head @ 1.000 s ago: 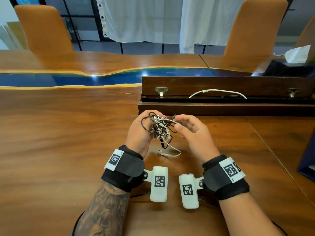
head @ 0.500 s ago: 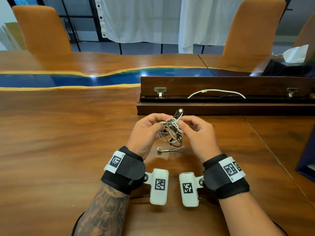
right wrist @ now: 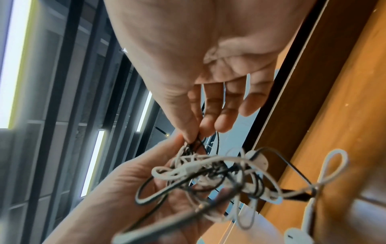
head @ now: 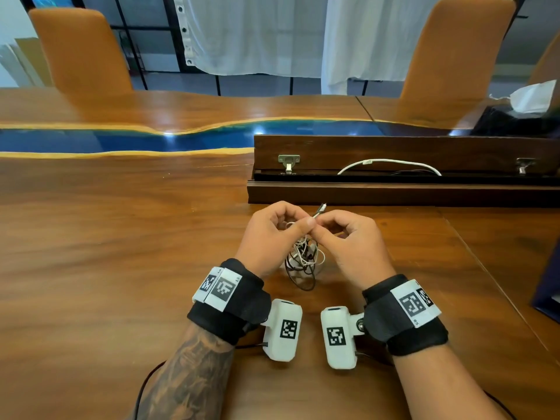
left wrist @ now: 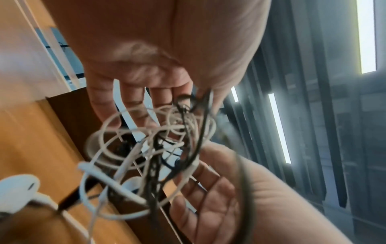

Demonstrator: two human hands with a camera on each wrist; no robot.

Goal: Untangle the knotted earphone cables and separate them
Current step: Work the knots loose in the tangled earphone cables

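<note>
Hands [head: 272,234] [head: 351,241] pinching tangled earphone cables [head: 303,259], wristband [head: 415,304] marked perhaps "RS"

I'm sitting at a wooden table [head: 121,253] with a blue strip [head: 151,140] running across it. Toward the far right edge an open wooden box [head: 394,192] lies with its lid [head: 394,150] raised on 2 metal hinges [head: 288,162], and a white cord [head: 391,162] arcs inside it. Across the far edge stand 2 orange chairs [head: 81,50], with white curtains [head: 257,34] behind them. A tissue [head: 530,97] sits at the far right corner.
</note>
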